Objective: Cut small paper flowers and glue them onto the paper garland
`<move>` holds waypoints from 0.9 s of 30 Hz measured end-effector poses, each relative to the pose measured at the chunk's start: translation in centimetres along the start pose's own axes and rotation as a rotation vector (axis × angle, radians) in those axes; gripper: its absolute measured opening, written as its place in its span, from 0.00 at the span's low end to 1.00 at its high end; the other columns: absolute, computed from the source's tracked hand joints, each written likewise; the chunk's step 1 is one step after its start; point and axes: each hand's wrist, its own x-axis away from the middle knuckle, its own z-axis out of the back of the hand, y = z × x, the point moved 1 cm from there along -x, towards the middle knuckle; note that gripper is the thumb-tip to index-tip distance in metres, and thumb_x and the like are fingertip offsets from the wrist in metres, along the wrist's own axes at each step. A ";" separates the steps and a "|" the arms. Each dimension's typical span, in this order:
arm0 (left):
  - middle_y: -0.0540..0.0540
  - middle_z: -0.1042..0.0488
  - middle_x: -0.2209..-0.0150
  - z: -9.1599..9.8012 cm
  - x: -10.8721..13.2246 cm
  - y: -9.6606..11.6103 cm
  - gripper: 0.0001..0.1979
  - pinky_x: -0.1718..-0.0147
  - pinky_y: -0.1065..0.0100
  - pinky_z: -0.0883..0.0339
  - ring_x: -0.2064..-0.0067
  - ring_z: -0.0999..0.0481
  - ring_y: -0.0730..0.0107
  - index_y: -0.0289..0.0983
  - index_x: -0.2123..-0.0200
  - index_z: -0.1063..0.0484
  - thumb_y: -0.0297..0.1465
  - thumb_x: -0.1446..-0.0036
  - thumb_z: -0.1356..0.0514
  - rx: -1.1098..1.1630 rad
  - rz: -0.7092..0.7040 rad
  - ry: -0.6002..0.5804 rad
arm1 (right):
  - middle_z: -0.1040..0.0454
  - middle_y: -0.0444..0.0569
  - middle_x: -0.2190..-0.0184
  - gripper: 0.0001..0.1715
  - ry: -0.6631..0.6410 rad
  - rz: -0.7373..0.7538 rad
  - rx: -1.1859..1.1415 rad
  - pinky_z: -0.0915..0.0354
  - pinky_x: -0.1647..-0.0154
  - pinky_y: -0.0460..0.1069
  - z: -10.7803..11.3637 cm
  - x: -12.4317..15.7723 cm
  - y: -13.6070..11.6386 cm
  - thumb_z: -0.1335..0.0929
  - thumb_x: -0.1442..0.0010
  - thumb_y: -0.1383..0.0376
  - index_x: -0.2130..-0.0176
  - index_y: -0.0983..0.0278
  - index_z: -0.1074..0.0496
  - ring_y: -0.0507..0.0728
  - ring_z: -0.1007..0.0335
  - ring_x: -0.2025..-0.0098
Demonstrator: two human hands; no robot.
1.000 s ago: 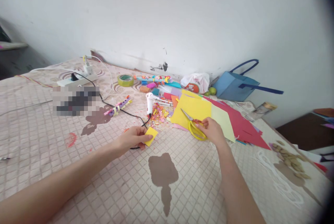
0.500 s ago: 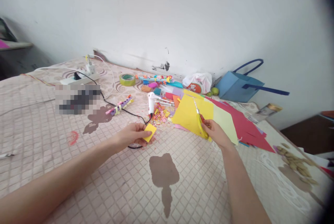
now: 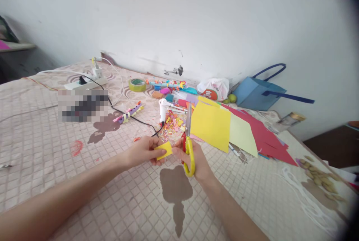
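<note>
My left hand (image 3: 148, 150) pinches a small yellow piece of paper (image 3: 165, 150) between thumb and fingers. Close beside it, my right hand (image 3: 196, 158) is closed round a pair of scissors (image 3: 189, 147) with yellow and red handles, the metal blades pointing up and away from me. My right fingertips are at the paper's right edge; whether they touch it I cannot tell. Beyond the hands are a white glue gun (image 3: 162, 110) on a black cord and a heap of coloured paper scraps (image 3: 174, 124). A large yellow sheet (image 3: 211, 125) lies to the right.
Red sheets (image 3: 269, 140) and a pale green sheet (image 3: 243, 133) lie at right, near a blue bag (image 3: 258, 93). Clear tape (image 3: 137, 85), a decorated purple stick (image 3: 129, 113) and a white power strip (image 3: 84, 84) are at left. White cord (image 3: 303, 200) lies front right.
My right hand has brought the scissors left from over the yellow sheet to beside my left hand. The small yellow paper has turned flatter and moved slightly right and down.
</note>
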 end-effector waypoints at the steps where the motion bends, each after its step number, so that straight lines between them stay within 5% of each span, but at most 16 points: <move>1: 0.49 0.26 0.78 -0.1 0.0 -0.1 0.14 0.78 0.75 0.36 0.77 0.27 0.74 0.34 0.72 0.32 0.41 0.51 0.39 -0.019 -0.014 0.000 | 0.37 0.38 0.80 0.17 -0.002 0.000 -0.015 0.46 0.82 0.43 -0.1 0.1 0.1 0.27 0.54 0.59 0.69 0.63 0.36 0.47 0.45 0.82; 11: 0.48 0.25 0.77 0.7 -0.2 0.5 0.14 0.76 0.75 0.33 0.76 0.27 0.75 0.33 0.72 0.33 0.40 0.51 0.38 0.160 0.007 0.201 | 0.37 0.40 0.79 0.18 0.030 -0.002 -0.096 0.48 0.82 0.44 -0.4 0.3 0.2 0.31 0.48 0.52 0.69 0.64 0.35 0.47 0.46 0.81; 15: 0.47 0.24 0.74 2.4 -0.3 1.1 0.10 0.73 0.77 0.30 0.72 0.25 0.75 0.33 0.71 0.32 0.35 0.48 0.39 0.325 -0.011 0.269 | 0.37 0.42 0.77 0.25 -0.122 -0.024 -0.395 0.46 0.79 0.44 -1.4 1.2 0.4 0.36 0.46 0.44 0.67 0.64 0.33 0.48 0.43 0.79; 21: 0.44 0.23 0.72 4.4 -0.5 1.5 0.04 0.73 0.79 0.28 0.72 0.23 0.75 0.31 0.68 0.30 0.28 0.45 0.41 0.523 0.045 0.322 | 0.39 0.44 0.78 0.36 -0.525 -0.278 -0.672 0.43 0.79 0.46 -3.4 3.3 0.4 0.43 0.48 0.37 0.67 0.66 0.33 0.50 0.43 0.80; 27: 0.44 0.24 0.73 4.8 -0.6 1.8 0.04 0.76 0.78 0.27 0.73 0.22 0.73 0.30 0.69 0.30 0.26 0.44 0.43 0.630 0.058 0.324 | 0.39 0.44 0.78 0.37 -0.651 -0.372 -0.754 0.43 0.80 0.46 -4.0 4.0 0.6 0.43 0.48 0.36 0.68 0.67 0.33 0.50 0.43 0.80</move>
